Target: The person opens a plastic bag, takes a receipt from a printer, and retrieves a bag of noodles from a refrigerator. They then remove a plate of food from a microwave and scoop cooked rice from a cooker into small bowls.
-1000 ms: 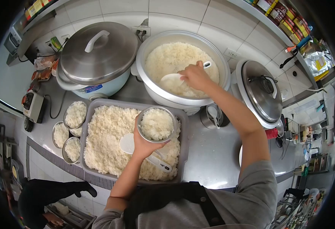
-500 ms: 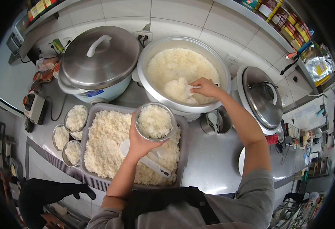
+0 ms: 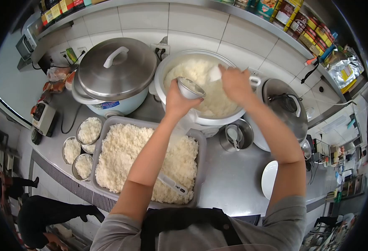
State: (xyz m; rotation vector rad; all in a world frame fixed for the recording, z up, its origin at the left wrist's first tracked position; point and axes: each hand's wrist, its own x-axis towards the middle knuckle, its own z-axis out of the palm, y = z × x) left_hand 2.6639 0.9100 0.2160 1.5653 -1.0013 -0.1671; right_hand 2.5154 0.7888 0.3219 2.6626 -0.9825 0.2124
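My left hand is wrapped around a small metal bowl, tilted over the near-left part of an open rice cooker. How much rice the bowl holds is hard to make out. A white rice paddle is gripped in my right hand, above the cooked rice inside the cooker. The rice is heaped at the back left and lower towards the front. Below my left forearm lies a grey tray full of rice, with a second rice paddle resting on it.
Several rice-filled bowls stand left of the tray. A lidded cooker is at back left, another lidded cooker at right. A metal pot holds a ladle. A white plate lies near my right arm. Another person is at lower left.
My left hand has carried the bowl from above the tray to over the cooker and tilted it. My right hand has moved the paddle back and slightly right; the rice mound on it is gone.
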